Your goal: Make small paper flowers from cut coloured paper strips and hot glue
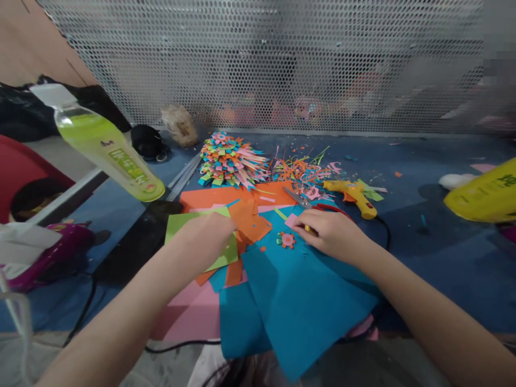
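Note:
Over a green paper sheet is my left hand, its fingers curled down and mostly hidden. My right hand pinches a small pink paper piece between thumb and fingertips, with something yellow under its fingers. Scissors with red handles lie just beyond it. A small layered paper flower rests on the large blue sheet, left of my right hand. Orange paper lies between both hands.
Behind stand a cone of folded paper strips and a heap of paper shreds. A yellow glue gun lies right of them. Bottles stand left and right, before a perforated metal panel.

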Demonstrator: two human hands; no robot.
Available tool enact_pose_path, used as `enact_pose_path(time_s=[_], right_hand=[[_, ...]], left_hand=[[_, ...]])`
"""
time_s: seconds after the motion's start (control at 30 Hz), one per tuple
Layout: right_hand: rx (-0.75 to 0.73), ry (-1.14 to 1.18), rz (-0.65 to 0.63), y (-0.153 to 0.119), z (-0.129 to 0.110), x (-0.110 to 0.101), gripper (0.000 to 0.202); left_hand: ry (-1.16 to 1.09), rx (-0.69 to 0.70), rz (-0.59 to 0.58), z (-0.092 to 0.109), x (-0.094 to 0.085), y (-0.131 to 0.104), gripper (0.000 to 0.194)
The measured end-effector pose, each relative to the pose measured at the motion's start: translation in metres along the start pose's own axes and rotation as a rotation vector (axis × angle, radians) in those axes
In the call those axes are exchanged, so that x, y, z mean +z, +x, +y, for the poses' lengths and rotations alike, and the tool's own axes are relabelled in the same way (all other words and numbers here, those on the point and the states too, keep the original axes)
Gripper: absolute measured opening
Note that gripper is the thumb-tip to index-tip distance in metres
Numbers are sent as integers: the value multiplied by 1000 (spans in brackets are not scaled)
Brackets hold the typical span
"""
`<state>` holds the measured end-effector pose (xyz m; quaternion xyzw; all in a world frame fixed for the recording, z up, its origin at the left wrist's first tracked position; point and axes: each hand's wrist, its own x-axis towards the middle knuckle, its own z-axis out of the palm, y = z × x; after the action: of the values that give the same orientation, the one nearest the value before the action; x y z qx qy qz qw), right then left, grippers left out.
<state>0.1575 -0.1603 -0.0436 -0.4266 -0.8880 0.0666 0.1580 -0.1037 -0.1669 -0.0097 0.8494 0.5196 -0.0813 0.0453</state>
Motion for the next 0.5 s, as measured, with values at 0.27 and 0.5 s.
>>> enact_pose_path(time_s=[0.27, 0.5], right_hand=[[150, -106, 82, 1, 9, -4, 15], [200, -156, 141, 2, 16, -8, 12]], left_hand=[[197, -93, -167, 37, -14, 0, 37], [207, -78, -88, 44, -14, 0, 45]])
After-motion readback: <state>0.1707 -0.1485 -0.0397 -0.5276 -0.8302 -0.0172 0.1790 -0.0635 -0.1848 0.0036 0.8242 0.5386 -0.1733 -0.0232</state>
